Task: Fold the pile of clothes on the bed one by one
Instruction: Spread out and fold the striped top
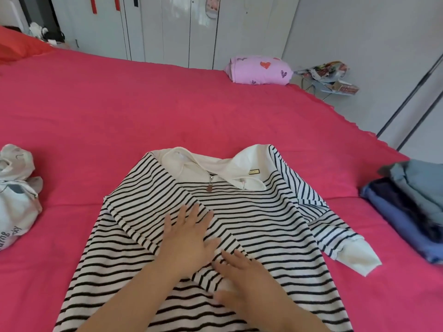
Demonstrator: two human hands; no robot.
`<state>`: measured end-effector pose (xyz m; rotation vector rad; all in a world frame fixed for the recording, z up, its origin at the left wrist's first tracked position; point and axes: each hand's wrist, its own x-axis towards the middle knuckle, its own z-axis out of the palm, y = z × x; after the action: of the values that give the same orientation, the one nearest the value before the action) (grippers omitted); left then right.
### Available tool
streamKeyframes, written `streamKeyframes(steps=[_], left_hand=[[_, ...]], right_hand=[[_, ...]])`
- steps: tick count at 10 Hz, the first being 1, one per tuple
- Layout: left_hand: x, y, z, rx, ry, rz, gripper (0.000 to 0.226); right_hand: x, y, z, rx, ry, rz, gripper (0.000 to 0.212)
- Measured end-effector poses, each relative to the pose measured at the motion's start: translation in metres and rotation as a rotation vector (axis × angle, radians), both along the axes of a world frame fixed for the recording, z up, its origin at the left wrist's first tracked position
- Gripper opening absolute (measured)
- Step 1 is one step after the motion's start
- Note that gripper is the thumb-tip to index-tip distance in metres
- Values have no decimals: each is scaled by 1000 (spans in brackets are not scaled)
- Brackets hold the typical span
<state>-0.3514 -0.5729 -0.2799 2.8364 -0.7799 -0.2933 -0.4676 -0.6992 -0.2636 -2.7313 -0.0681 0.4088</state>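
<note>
A black-and-white striped top [259, 216] with a white zip collar lies spread flat on the pink bedspread [143, 111]. Its left sleeve is folded diagonally across the chest. The right sleeve with a white cuff [354, 255] sticks out to the right. My left hand [189, 240] lies flat, fingers spread, on the folded sleeve. My right hand [242, 281] presses flat on the cloth just below and to the right of it. Neither hand grips anything.
A crumpled white garment pile [16, 195] sits at the left edge. Folded blue clothes [412, 207] are stacked at the right. A folded lilac garment with hearts [259, 70] lies at the far bed edge. White wardrobe doors [167, 25] stand behind the bed.
</note>
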Motion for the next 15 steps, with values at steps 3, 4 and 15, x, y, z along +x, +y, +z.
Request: streamKeyframes(steps=[3,4,15], left_hand=[[-19,-46,-1,104,58,-13,65],[-23,-72,12,22,-19,-83,63],[11,-19,25,-964,1089,326,70]], right_hand=[[-11,-120,24,-4,-383,-414,38],[-14,-177,22,-178,-395,-653,45],[-15,-6,2,-192,-488,423,21]])
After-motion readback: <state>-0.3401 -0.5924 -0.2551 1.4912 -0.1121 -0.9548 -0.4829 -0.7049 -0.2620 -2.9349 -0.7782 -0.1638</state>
